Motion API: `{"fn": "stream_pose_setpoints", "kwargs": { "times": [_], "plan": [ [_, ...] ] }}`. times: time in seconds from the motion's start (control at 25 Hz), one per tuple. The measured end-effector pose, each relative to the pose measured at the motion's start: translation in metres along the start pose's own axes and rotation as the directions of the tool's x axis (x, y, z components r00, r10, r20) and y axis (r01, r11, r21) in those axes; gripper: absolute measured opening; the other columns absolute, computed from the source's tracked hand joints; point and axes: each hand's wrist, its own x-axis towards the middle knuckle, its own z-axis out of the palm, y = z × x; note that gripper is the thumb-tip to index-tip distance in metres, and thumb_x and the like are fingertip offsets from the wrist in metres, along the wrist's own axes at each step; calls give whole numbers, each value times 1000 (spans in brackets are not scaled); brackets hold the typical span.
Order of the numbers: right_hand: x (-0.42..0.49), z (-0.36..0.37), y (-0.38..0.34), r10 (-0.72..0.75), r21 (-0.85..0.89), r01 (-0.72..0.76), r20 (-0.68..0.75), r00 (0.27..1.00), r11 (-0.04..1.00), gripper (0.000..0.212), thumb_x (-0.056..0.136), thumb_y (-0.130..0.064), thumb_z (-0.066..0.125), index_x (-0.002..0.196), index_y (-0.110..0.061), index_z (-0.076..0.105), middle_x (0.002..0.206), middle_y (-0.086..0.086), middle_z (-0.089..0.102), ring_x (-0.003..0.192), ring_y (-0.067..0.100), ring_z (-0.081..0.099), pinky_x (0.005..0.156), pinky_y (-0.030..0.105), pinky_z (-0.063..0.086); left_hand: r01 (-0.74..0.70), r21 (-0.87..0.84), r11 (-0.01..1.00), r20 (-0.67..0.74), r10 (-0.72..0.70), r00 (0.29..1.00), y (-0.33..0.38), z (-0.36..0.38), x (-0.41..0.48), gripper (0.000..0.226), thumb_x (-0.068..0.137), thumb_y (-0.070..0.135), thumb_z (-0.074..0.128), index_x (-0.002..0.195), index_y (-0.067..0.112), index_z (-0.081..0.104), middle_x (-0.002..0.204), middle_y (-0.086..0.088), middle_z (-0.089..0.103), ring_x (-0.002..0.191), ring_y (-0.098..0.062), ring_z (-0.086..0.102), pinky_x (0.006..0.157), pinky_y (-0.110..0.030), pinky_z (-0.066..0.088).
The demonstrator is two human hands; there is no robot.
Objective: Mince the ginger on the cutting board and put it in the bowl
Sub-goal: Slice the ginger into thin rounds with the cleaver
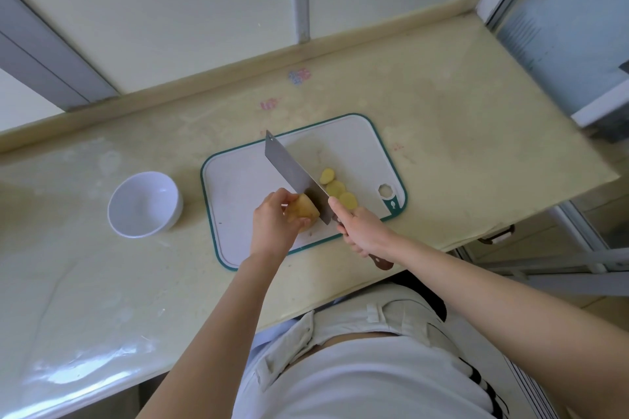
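Near the middle of the frame, on the white, green-edged cutting board [238, 201], the job looks to be at an early stage: the ginger is only being sliced, nothing is minced, and the white bowl [143, 204], on the bench [442, 146] to the board's left, holds nothing. Three pale yellow ginger slices [335, 187] lie in an overlapping row just right of the cleaver [292, 170], toward the board's right end. The uncut ginger chunk [308, 211], tan-skinned, sits at the board's lower middle, against the left face of the blade. The left hand [272, 221] grips it, fingers [282, 196] curled over its top and near side. The right hand [364, 231] wraps round the cleaver's dark handle, its forefinger laid along the heel of the blade. The blade slants toward the upper left, its edge down at the chunk. Left to do, as I judge it: finishing the slices, cutting them into strips, chopping those fine, then moving the mince into the bowl.
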Motion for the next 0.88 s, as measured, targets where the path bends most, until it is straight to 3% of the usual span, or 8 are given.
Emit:
{"fn": "stream_pose_setpoints", "kwargs": {
  "times": [0.52, 0.88],
  "plan": [
    [-10, -22, -14, 26, 152, -16, -61, 998, 988, 58, 95, -67, 31, 62, -19, 30, 47, -6, 23, 40, 12, 18, 43, 22, 15, 23, -136, 990, 26, -19, 999, 5, 8, 5, 31, 77, 9, 74, 100, 17, 55, 109, -1, 58, 93, -17, 52, 75, -21, 38],
    [-7, -9, -1, 9, -1, -9, 4, 1000, 1000, 55, 94, -66, 33, 63, -20, 32, 48, -4, 27, 37, 12, 22, 41, 20, 20, 12, -134, 991, 16, -10, 1000, -3, -1, -2, 31, 79, 6, 71, 102, 17, 54, 110, -2, 56, 96, -17, 52, 76, -22, 42]
  ]
}}
